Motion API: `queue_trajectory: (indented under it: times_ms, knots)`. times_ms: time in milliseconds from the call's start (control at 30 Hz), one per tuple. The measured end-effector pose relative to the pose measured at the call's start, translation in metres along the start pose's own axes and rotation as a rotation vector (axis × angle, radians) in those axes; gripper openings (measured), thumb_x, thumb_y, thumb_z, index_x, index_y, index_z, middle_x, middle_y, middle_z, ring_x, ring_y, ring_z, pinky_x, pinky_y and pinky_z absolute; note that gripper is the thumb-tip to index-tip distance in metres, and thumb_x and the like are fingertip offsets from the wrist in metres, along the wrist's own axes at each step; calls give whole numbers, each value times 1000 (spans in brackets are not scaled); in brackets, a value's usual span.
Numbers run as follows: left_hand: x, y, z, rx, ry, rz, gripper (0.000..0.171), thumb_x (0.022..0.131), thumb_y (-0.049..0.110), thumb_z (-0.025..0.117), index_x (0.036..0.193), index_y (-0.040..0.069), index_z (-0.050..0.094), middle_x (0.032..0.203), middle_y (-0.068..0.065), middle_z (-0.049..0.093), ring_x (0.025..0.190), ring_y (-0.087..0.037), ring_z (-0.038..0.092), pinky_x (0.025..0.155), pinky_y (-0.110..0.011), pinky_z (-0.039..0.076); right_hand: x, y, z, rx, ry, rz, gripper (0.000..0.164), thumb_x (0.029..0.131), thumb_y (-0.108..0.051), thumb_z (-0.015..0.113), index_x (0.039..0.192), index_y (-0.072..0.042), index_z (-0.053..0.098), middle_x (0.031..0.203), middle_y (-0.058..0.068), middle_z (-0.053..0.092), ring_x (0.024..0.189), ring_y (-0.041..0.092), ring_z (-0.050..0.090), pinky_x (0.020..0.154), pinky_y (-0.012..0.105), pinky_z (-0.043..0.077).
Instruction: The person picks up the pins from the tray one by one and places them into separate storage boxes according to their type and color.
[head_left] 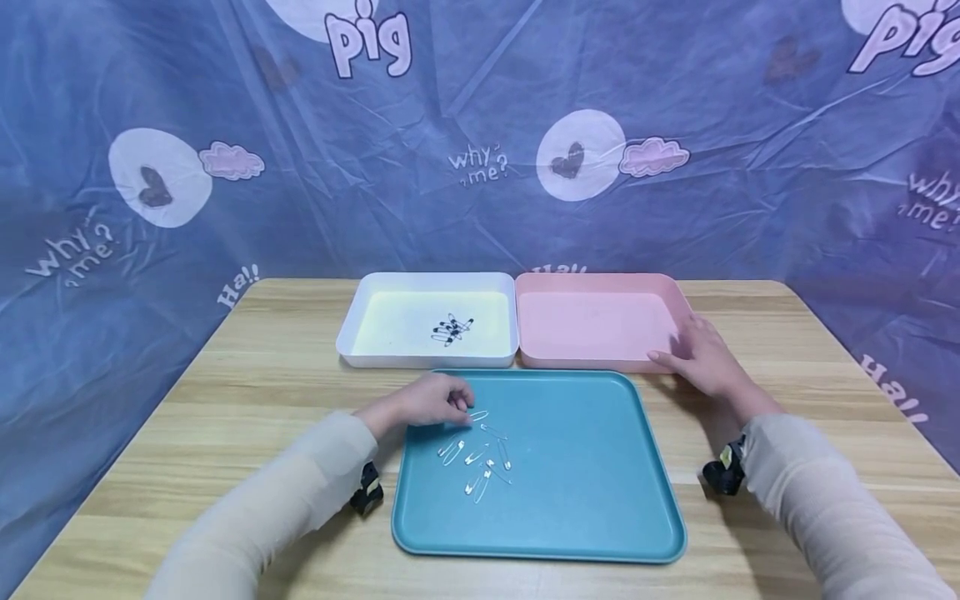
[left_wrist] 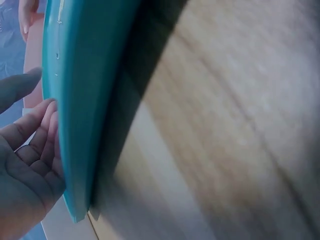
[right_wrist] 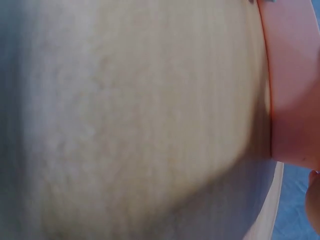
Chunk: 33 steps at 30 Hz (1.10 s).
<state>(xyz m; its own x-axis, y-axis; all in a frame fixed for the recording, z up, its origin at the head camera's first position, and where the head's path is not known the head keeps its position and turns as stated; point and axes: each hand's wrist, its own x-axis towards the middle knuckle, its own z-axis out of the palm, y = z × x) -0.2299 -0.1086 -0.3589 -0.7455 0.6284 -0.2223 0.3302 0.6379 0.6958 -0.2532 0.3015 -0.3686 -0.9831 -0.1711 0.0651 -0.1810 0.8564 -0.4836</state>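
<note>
My left hand hovers over the left back part of the teal tray, its fingers loosely bent. Close to its thumb lies a silver safety pin. Several more silver safety pins are scattered on the tray's left half. In the left wrist view the thumb stands apart from the fingers, and I see nothing held between them. At the front right corner of the pink tray rests my right hand, thumb along the front rim. The right wrist view shows little more than a fingertip.
A white tray stands left of the pink one, with a small heap of black safety pins inside. All three trays sit on a wooden table. Behind it hangs a blue printed cloth.
</note>
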Motion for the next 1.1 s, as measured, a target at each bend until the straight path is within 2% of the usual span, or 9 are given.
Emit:
queue_trajectory:
  times_ms: [333,500,667,900,1100]
  knots:
    - [2,2,2,54,-15,-52,14,72,13,69,81,8,58,71,3,53,61,-9,50,56,-21,43,3,-2,-2,-15,-42,4,94,80,-47,53,136,3,-3,134,35,4,123,46,3,94,60,8]
    - [1,4,3,105,-17,-41,12,73,11,68,77,10,57,70,4,52,66,-9,49,60,-21,43,6,-1,-6,-71,-103,13,96,80,-51,50,134,7,-5,135,34,-1,123,46,-1,97,56,3]
    - [2,5,4,136,-17,-35,10,74,10,66,76,11,56,70,4,52,67,-9,48,62,-21,42,6,2,-8,-78,-142,16,97,81,-52,48,133,9,-7,135,34,-5,123,45,-6,98,55,-1]
    - [2,6,1,105,-31,-43,9,75,15,66,77,12,57,68,4,54,58,-9,49,53,-21,42,6,3,-7,-62,-151,19,97,82,-50,48,132,8,-10,134,34,-10,122,45,-9,97,56,-3]
    - [2,9,1,148,-19,-50,7,76,12,64,75,12,57,67,5,53,61,-8,49,57,-20,42,8,5,-7,-64,-147,17,97,81,-50,49,132,9,-10,133,35,-9,122,46,-8,97,55,-3]
